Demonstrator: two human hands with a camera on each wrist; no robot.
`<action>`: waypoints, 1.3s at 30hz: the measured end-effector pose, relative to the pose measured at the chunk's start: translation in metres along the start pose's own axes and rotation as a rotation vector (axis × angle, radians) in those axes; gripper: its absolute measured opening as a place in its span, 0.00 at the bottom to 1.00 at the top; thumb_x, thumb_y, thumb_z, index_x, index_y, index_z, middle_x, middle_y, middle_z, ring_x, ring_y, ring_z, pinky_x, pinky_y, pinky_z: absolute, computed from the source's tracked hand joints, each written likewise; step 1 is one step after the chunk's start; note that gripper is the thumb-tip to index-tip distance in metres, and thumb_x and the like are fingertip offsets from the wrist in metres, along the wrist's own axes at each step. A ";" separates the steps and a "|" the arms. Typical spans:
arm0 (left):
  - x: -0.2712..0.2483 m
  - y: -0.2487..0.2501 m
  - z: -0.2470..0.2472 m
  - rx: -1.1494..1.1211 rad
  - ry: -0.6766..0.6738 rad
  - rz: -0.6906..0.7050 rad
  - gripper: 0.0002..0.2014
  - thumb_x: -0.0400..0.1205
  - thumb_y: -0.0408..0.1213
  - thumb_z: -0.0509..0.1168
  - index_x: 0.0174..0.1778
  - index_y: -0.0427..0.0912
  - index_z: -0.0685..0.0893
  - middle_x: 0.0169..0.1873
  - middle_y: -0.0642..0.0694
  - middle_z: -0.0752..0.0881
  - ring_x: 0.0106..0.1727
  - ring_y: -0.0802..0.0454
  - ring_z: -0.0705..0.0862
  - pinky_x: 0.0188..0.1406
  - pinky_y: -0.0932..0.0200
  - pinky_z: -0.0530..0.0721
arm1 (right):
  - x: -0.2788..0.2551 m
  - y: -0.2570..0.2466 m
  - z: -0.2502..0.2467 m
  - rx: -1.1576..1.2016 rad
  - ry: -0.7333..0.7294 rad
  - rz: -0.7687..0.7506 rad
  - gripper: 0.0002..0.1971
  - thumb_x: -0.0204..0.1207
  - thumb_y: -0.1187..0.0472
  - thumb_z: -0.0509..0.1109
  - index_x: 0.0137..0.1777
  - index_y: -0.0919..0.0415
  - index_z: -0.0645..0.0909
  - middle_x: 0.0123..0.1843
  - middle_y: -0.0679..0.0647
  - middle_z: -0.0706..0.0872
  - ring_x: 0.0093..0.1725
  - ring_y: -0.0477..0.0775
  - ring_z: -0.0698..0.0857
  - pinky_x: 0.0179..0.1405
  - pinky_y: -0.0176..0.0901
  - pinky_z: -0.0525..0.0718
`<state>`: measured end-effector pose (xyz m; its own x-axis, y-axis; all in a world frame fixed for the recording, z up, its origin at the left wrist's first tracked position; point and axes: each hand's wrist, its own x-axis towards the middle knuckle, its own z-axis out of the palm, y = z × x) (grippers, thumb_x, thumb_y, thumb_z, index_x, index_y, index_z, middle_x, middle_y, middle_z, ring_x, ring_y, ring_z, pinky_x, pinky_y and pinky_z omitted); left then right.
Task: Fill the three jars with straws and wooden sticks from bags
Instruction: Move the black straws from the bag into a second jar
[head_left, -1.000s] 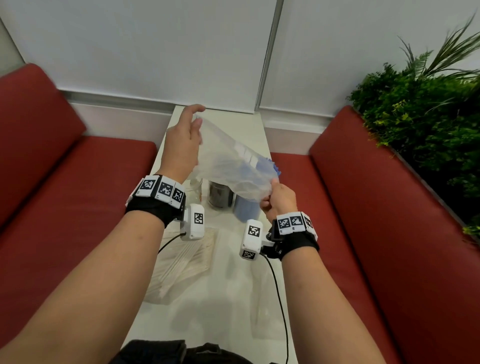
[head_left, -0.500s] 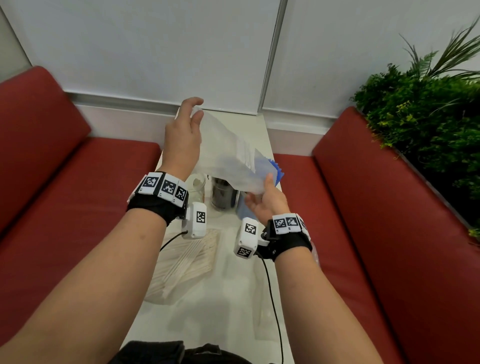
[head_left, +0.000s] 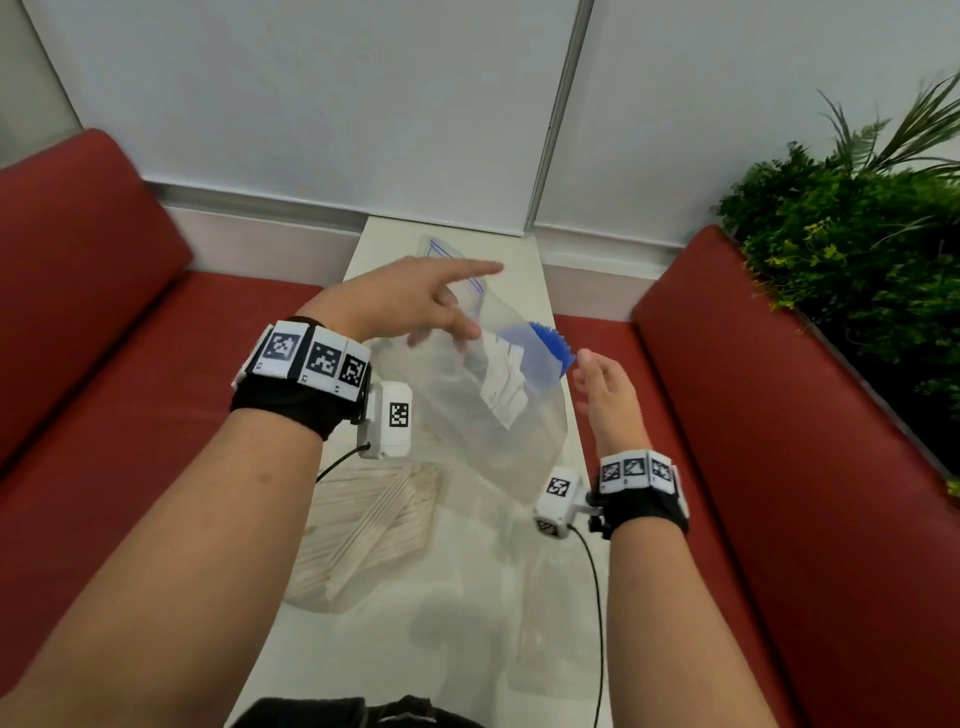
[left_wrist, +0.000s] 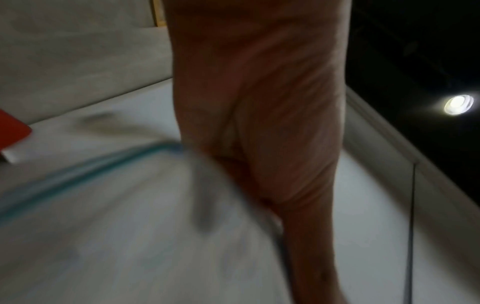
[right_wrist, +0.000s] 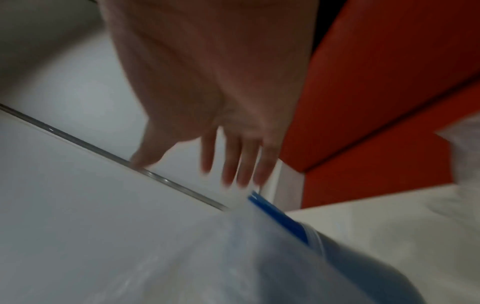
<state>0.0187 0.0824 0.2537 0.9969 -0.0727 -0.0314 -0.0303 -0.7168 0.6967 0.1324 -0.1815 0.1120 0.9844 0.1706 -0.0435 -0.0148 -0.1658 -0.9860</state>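
**A:** Where are the hands?

**B:** Both are raised over a narrow white table (head_left: 550, 639). The left hand (head_left: 410, 304) reaches forward, forefinger stretched out, its other fingers blurred against a large clear zip bag (head_left: 498, 415). Whether those fingers pinch the plastic or only touch it, I cannot tell. The right hand (head_left: 605, 395) is spread wide, palm turned inward, holding nothing, just beside the bag's right edge.

**A:** And the bag?

**B:** It hangs tilted between the hands, its blue-lined seal at the far, upper end. It looks mostly empty. Behind its upper right side a cluster of blue straws (head_left: 550, 345) pokes up, near the right thumb. The jars are hidden behind the plastic.

**A:** What else is on the table?

**B:** A second clear bag of pale wooden sticks (head_left: 374, 525) lies flat below the left wrist. Another flat clear bag (head_left: 561, 603) lies under the right wrist.

**A:** Around that?

**B:** Red benches (head_left: 93, 374) on both sides, a white wall behind, and a green plant (head_left: 857, 234) at far right.
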 end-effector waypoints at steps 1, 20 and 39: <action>-0.002 0.007 -0.004 0.009 -0.092 0.009 0.38 0.77 0.45 0.75 0.79 0.72 0.63 0.40 0.56 0.92 0.30 0.54 0.82 0.47 0.64 0.77 | 0.005 -0.005 -0.004 -0.001 -0.147 0.005 0.28 0.72 0.30 0.73 0.66 0.46 0.83 0.63 0.44 0.89 0.64 0.45 0.87 0.70 0.58 0.83; -0.014 0.030 -0.012 0.139 0.414 0.066 0.26 0.72 0.23 0.56 0.52 0.55 0.89 0.31 0.54 0.90 0.45 0.62 0.84 0.52 0.61 0.75 | -0.031 -0.012 0.034 0.137 -0.668 0.200 0.26 0.65 0.53 0.85 0.64 0.53 0.86 0.62 0.53 0.92 0.62 0.57 0.89 0.70 0.62 0.82; 0.019 -0.069 0.074 -0.945 0.070 -0.161 0.08 0.76 0.24 0.71 0.45 0.39 0.93 0.40 0.43 0.93 0.38 0.54 0.91 0.35 0.65 0.87 | -0.054 0.006 -0.055 0.447 -0.308 0.157 0.14 0.72 0.73 0.76 0.56 0.64 0.92 0.58 0.66 0.92 0.54 0.64 0.92 0.61 0.62 0.89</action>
<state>0.0342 0.0796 0.1519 0.9870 0.0413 -0.1554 0.1481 0.1430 0.9786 0.0892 -0.2454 0.1173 0.8685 0.4640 -0.1742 -0.2962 0.2041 -0.9331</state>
